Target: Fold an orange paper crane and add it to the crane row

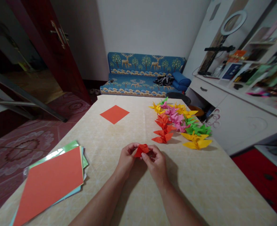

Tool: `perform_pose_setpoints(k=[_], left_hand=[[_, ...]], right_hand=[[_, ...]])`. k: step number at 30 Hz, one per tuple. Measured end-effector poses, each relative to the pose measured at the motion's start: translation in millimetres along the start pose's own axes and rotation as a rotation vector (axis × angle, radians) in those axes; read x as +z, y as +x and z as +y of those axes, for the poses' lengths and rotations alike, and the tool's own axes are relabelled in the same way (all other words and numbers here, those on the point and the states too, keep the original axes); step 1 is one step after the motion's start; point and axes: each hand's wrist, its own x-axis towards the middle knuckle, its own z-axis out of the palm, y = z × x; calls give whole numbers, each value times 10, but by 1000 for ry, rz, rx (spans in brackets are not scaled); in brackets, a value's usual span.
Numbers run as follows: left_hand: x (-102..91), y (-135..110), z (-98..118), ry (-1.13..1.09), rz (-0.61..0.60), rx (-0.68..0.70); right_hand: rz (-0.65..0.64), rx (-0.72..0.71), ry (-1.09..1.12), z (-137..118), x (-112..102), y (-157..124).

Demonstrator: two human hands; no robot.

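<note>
Between both hands, just over the table, is a small folded piece of red origami paper. My left hand pinches its left side, fingers curled behind it. My right hand grips the right side, with the thumb pressed on the front. Part of the folded paper is hidden by the fingers. Beyond my right hand sit red paper cranes in a short column. A flat red paper square lies farther off on the left.
More paper cranes in pink, green and yellow stand at the table's right. A stack of large coloured sheets lies at the left edge. Behind the table are a blue patterned sofa and a white cabinet.
</note>
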Motion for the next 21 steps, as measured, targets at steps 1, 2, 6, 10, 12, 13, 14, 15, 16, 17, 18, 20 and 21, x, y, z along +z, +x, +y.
perform_pose_setpoints(k=[1,2,6,10,12,13,14,15,16,17,18,20,21], left_hand=[[-1,2,-2,-1,5,0],[-2,5,-6,-1,10,-2],[-8,15,-18,-5,22,-23],[-19,20,-21,4,0,-24],[-27,20,-21,24,-14,-18],[-31,18,-20,33,-16,-15],[-35,17,-20,40,-15,-14],[-37,14,-18,47,-15,-16],[-38,10,-16,58,-17,-18],[-36,7,-12,72,-24,-18],[-33,2,-8,89,-35,-17],[-22,-6,0,125,-69,-6],[-15,-11,2,139,-86,3]], right_hand=[[0,0,2,-8,-1,2],[0,2,4,-19,-2,3],[-10,-5,15,-48,-6,6],[28,23,52,-48,-8,4],[31,52,50,-60,-8,1],[25,62,50,-73,-7,0],[17,69,56,-88,-7,0],[15,70,67,-104,-8,1],[26,68,74,-120,-10,4],[49,65,70,-133,-15,8],[78,62,53,-142,-22,14],[118,56,3,-144,-45,25],[121,52,-23,-139,-59,29]])
